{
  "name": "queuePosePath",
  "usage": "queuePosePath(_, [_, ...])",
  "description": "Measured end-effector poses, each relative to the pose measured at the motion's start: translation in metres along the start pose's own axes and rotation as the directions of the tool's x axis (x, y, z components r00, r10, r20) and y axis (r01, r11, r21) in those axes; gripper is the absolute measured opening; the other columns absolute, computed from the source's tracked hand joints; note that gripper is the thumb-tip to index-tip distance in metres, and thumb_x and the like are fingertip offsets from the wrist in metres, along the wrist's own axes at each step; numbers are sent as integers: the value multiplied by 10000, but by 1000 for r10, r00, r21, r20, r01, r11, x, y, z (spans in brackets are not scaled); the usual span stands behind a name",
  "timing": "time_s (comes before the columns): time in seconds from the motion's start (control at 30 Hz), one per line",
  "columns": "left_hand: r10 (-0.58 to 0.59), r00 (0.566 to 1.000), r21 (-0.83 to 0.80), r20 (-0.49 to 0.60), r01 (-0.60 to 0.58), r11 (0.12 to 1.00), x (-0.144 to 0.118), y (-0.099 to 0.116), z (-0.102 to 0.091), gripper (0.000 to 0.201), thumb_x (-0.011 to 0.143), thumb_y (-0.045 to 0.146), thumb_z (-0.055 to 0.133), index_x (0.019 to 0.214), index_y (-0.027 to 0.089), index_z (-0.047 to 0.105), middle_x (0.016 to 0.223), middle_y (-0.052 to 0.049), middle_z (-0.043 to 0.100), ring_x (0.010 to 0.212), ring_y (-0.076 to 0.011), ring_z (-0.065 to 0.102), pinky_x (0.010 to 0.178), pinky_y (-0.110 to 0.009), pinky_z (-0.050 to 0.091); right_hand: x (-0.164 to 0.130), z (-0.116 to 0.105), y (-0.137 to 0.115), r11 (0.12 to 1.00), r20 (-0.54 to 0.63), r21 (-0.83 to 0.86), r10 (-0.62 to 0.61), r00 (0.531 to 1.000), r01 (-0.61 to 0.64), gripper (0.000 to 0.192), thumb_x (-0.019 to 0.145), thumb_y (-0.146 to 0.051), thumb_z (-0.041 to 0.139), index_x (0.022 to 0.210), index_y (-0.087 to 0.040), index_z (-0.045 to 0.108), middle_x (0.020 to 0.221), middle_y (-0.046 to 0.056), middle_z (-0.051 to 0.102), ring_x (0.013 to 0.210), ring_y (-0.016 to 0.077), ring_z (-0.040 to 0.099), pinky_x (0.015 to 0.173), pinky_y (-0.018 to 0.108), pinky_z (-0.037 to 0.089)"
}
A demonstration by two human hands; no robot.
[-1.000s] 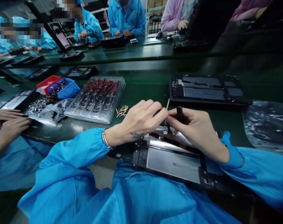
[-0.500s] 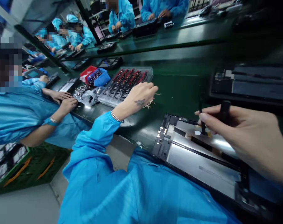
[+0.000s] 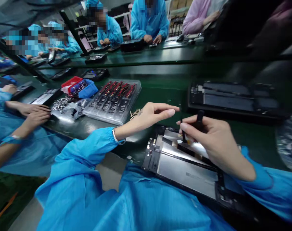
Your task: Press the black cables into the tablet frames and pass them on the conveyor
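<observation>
Head view: green bench is carrying an opened tablet at its near edge. Right hand is gripping a black tool over the tablet's top end. Left hand is hovering loose, fingers extended, holding nothing, near a parts tray.

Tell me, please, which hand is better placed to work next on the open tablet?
Probably the right hand: it holds a black tool with its tip on the open tablet. The left hand is empty and hovers beside it.
</observation>
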State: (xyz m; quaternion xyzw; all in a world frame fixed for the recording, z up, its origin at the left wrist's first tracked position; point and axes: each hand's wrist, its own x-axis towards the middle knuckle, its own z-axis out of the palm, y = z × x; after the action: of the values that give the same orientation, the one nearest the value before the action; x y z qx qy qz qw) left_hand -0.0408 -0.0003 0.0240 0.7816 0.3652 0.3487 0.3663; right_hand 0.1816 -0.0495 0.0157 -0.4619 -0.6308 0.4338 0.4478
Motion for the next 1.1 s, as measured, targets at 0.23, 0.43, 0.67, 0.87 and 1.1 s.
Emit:
queuePosePath(0.23, [-3,976,-177,216,42,983,31,30,8,385,956,497,705,818,137,710,711,14,574,666,-97,486,616,-231,376,11,-12,-2,983,-94,-74,-172,981,165,288,922,-415,735,1108,-196,742,720,-9,656,642,141,582,620,294,475])
queuePosePath(0.43, [129,893,341,430,-293,893,39,31,-11,243,1028,333,628,906,136,702,832,-11,611,740,-126,564,656,-241,397,16,-22,-9,945,-70,-217,-263,962,243,103,933,-283,715,866,-206,728,759,-1,676,709,139,590,673,299,449])
queuePosePath(0.67, [580,785,659,217,-556,506,30,25,-3,383,1089,527,510,1168,157,574,1054,-91,653,904,-187,643,758,-290,533,14,-19,-8,991,-79,48,-119,990,123,151,943,-292,721,832,-200,680,675,-17,645,591,109,512,570,287,399])
queuePosePath(0.87, [706,665,866,244,-477,149,24,35,18,247,1117,158,412,980,146,616,912,-76,677,799,-176,619,731,-300,514,9,-17,-13,984,-111,37,-171,979,176,143,937,-264,726,822,-196,675,666,-24,642,582,102,506,563,290,389])
queuePosePath(1.1, [694,675,879,252,-459,127,22,36,22,240,1096,123,441,969,130,645,881,-72,689,764,-172,625,707,-299,523,9,-17,-15,974,-122,-44,-227,966,223,136,928,-249,729,808,-201,689,671,-18,650,616,118,548,604,299,422])
